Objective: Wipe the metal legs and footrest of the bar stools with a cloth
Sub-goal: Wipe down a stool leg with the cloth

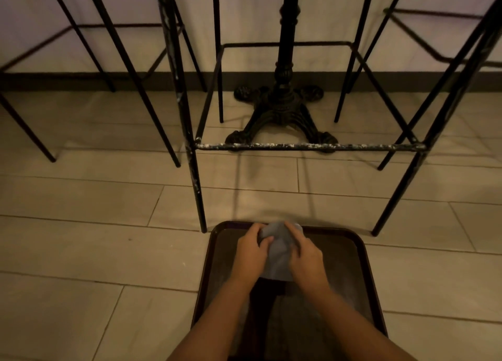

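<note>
While both forearms are reaching down over a dark tray (353,241) lying on the tiled floor (81,252), the left hand (251,254) and the right hand (307,260) are gripping a grey cloth (277,254) between them, fingers curled into its bunched upper part. The cloth is hanging just above the far end of the tray; whether its lower edge is touching the tray cannot be told.

Just beyond the tray a bar stool is standing, its black metal front legs (197,187) spreading to either side of the tray's far corners. Its front footrest (307,146) is running level between them, speckled all along with pale marks, and the left front leg is showing the same speckling. Behind the footrest an ornate black table base (282,111) is sitting on the floor near the wall. More thin-legged stools (130,70) are standing to the left and right.
</note>
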Demonstrator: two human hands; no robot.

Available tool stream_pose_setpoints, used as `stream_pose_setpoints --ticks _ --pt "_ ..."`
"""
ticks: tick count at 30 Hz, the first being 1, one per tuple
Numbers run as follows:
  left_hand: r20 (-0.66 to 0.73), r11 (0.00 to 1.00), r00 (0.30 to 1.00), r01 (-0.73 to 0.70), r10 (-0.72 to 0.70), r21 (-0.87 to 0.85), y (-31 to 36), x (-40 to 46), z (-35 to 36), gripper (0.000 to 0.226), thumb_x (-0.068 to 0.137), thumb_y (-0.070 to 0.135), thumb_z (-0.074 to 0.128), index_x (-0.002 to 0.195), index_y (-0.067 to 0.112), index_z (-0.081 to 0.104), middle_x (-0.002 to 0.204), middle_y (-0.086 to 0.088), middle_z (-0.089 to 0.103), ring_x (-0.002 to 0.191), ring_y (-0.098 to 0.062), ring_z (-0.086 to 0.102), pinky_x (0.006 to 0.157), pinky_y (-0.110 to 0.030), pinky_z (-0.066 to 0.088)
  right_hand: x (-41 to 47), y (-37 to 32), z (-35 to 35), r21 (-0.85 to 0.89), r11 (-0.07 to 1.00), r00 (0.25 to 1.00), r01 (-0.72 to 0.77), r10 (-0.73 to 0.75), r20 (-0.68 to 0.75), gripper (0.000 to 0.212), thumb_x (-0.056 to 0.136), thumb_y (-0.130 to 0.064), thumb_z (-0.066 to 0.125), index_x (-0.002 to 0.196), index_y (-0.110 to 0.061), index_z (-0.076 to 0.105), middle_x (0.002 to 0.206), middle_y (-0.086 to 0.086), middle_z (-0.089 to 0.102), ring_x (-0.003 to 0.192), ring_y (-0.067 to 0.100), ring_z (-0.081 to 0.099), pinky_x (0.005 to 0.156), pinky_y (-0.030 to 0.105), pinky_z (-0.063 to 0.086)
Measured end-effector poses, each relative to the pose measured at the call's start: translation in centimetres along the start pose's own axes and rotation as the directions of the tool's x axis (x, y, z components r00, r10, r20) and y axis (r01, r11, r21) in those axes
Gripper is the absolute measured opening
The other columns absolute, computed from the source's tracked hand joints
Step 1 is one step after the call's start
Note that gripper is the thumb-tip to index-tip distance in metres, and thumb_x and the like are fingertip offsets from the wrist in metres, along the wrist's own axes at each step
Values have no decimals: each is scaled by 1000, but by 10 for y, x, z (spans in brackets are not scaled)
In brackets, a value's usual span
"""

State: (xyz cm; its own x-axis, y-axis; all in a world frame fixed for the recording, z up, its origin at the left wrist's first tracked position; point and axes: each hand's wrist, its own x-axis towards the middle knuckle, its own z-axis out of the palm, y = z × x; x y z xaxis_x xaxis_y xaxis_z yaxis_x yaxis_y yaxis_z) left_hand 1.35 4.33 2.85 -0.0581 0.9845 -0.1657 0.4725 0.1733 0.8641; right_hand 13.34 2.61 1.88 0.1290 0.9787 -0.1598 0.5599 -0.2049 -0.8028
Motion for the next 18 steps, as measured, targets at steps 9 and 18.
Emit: stream_pose_setpoints --ticks 9,18 --pt "-203 961 954 -249 222 -119 78 -4 -56 8 88 12 57 96 15 59 85 6 64 82 -2 60 69 -7 44 5 -91 -35 249 952 984 179 -173 -47 39 89 -13 57 128 -13 51 121 1 57 110 5 49 75 -3 34" --pt "-421 870 833 -462 359 -172 152 -18 -123 14 91 15 54 103 17 60 94 6 65 92 0 60 76 -13 48 -5 -188 -62 204 841 857 501 -448 -255 33 93 -16 50 125 -19 53 119 -2 60 107 6 54 88 21 45"
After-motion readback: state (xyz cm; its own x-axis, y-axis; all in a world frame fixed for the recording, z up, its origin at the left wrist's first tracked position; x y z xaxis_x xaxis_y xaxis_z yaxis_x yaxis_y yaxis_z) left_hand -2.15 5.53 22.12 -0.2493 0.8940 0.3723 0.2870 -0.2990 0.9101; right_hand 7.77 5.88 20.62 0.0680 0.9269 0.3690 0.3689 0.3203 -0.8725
